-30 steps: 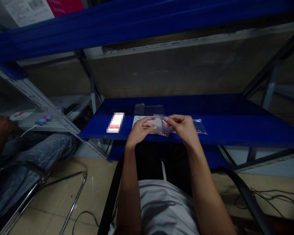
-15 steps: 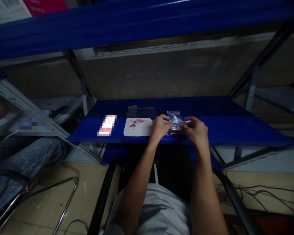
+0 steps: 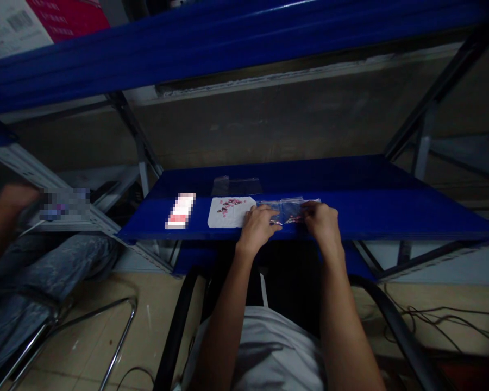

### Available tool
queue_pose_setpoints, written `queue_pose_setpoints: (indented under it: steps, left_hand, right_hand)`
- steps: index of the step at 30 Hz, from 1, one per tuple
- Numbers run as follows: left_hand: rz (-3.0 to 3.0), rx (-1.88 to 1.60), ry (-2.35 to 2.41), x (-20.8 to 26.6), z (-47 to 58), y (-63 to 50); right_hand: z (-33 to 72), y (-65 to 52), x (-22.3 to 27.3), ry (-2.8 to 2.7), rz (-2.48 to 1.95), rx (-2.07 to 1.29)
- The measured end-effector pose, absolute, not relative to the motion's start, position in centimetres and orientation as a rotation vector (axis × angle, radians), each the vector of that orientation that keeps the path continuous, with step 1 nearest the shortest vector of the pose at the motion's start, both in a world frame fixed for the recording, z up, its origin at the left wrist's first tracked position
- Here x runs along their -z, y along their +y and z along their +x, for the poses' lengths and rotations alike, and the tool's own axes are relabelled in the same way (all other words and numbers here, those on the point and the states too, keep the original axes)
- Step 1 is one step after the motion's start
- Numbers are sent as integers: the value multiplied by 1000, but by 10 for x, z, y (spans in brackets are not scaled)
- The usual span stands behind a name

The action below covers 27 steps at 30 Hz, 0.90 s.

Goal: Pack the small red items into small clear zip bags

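Two small clear zip bags lie side by side near the shelf's front edge. My left hand (image 3: 257, 225) is over the left zip bag (image 3: 274, 205), fingers apart and resting on it. My right hand (image 3: 323, 221) is closed at the right side of the other zip bag (image 3: 292, 207), which has small reddish pieces inside; its fingertips are partly hidden. Left of my left hand, a white paper sheet (image 3: 232, 218) carries several small pink and dark pieces (image 3: 227, 205).
A larger clear bag (image 3: 236, 186) lies behind the sheet on the blue shelf (image 3: 375, 201). A pixelated bright rectangle (image 3: 181, 210) is at the left. Another blue shelf (image 3: 228, 51) runs overhead. A person's arm (image 3: 10, 220) shows at far left; cables (image 3: 436, 320) lie at right.
The zip bag held up between both hands is now down flat, with two bags visible side by side. My left hand has moved slightly left and its fingers have spread.
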<state>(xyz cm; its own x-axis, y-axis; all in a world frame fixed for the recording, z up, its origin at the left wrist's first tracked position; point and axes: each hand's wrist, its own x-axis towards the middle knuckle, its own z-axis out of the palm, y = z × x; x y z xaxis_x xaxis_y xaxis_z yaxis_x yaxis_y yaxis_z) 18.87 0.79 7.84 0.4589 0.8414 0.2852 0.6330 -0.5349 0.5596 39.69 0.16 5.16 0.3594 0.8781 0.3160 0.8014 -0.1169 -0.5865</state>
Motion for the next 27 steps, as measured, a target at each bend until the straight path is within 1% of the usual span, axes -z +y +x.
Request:
queue_pose_setpoints:
  steps: [4,10,19,27]
  left_hand:
    - [2338,-744,1245,-71,188,5]
    - [2289,-823,1204,-69,186,7]
    - [2401,-742,1224,-65,191,9]
    - [2416,-765,1236,-64,192,9]
  right_hand:
    - [396,1,-53,-1484,-1911,-153]
    - [395,3,-51,-1605,-1915,-193]
    - [396,2,-50,-1731,-2011,-134]
    - [399,3,-46,-1827,-1957,-89]
